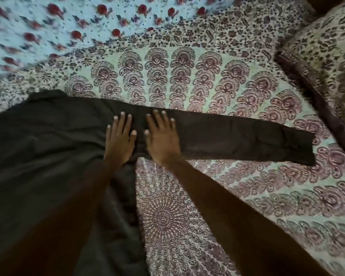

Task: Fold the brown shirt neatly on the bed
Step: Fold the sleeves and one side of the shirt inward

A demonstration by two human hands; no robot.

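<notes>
Pressing flat on the brown shirt (38, 156), both hands lie with fingers straight and spread, gripping nothing; the left hand (120, 140) sits farther from the pillow (327, 56), the right hand (161, 140) nearer it, just beside each other where the sleeve (247, 140) joins the body; the shirt is spread on the patterned bedspread (187, 76), its sleeve stretched toward the pillow, the cuff stopping short of it; the cloth looks soft, light and limp, likely to wrinkle and slide rather than hold a crease; the cuff end nearest the pillow seems the place to pinch, to bring the sleeve back across the body.
</notes>
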